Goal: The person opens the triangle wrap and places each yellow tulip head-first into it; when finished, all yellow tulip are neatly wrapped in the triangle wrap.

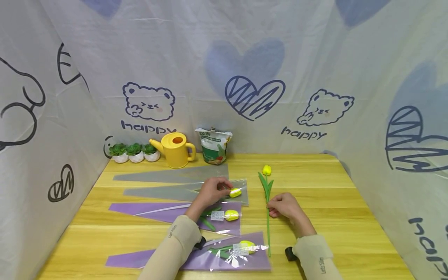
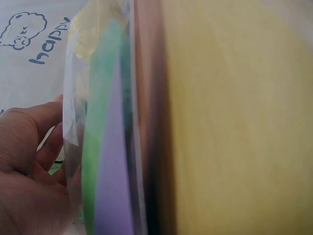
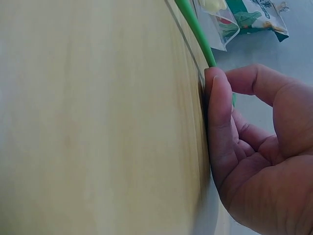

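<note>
My left hand point(image 1: 211, 192) is over a grey flower sleeve point(image 1: 157, 191), its curved thumb and index finger right at the yellow head of the tulip point(image 1: 236, 192) inside. In the left wrist view, a sleeve with purple and green parts point(image 2: 115, 147) hides the fingertips of that hand point(image 2: 34, 161); I cannot tell whether they pinch anything. Farther right, my right hand point(image 1: 287, 206) pinches the thin green stem of an unwrapped yellow tulip point(image 1: 267, 170) between thumb and index finger. This tulip's head points toward the back wall. The right wrist view shows its stem point(image 3: 198, 34) entering the pinch.
Two purple sleeves point(image 1: 147, 210) with yellow tulips lie nearer the front. Behind them is another grey sleeve point(image 1: 168, 175). Along the back stand three small potted succulents point(image 1: 135, 152), a yellow watering can point(image 1: 175, 151) and a green-and-white bag point(image 1: 213, 146). Printed cloth walls surround the wooden table point(image 1: 336, 233).
</note>
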`<state>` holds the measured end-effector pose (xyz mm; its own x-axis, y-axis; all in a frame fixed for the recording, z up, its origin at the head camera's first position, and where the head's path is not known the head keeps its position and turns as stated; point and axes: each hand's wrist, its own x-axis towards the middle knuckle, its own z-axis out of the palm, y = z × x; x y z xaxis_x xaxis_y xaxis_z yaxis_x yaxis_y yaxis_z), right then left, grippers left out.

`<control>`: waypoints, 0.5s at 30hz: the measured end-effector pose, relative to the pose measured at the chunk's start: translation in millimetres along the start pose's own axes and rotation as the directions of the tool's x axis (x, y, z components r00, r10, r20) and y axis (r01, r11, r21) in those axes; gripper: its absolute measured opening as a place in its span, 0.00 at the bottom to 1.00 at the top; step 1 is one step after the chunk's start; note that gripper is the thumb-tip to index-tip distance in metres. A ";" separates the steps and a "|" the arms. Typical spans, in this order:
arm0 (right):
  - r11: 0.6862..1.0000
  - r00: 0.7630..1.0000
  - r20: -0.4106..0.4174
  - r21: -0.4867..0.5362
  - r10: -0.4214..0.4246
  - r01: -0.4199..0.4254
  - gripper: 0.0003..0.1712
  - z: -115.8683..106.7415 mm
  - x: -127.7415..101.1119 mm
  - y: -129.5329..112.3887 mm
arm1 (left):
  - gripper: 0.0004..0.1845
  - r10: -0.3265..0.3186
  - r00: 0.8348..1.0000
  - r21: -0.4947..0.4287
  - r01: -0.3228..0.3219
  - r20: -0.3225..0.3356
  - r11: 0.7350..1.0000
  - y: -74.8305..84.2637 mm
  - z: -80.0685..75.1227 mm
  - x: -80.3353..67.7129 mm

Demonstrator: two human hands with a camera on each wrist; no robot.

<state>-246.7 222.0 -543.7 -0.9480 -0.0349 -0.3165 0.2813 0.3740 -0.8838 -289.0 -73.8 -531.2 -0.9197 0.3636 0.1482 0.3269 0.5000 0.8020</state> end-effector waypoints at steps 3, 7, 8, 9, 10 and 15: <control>1.000 1.000 -0.003 0.000 0.001 -0.001 0.07 -0.1 0.0 -0.6 | 0.05 0.001 1.000 0.006 -0.001 0.003 1.000 -0.1 -0.5 0.2; 1.000 1.000 -0.005 0.002 0.007 -0.007 0.07 0.2 -0.1 -0.3 | 0.05 -0.012 1.000 0.010 0.012 0.003 1.000 -0.6 -0.1 -0.1; 1.000 1.000 -0.006 0.001 0.008 -0.008 0.07 0.3 -0.2 -0.1 | 0.05 -0.013 1.000 0.011 0.013 0.001 1.000 -0.6 0.2 -0.3; 1.000 1.000 -0.007 0.002 0.009 -0.009 0.07 0.4 -0.3 0.0 | 0.05 -0.014 1.000 0.011 0.014 -0.001 1.000 -0.5 0.3 -0.6; 1.000 1.000 -0.008 0.000 0.009 -0.009 0.07 0.4 -0.4 0.3 | 0.05 -0.009 1.000 0.013 0.009 -0.004 1.000 -0.6 0.6 -0.8; 1.000 1.000 -0.018 0.006 0.012 -0.012 0.08 0.7 -1.4 0.8 | 0.05 0.009 1.000 -0.001 -0.009 -0.012 1.000 0.7 1.0 -3.2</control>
<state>-245.1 221.7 -544.2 -0.9470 -0.0134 -0.3211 0.2938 0.3684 -0.8820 -285.6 -73.8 -531.7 -0.9191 0.3591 0.1622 0.3352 0.4962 0.8009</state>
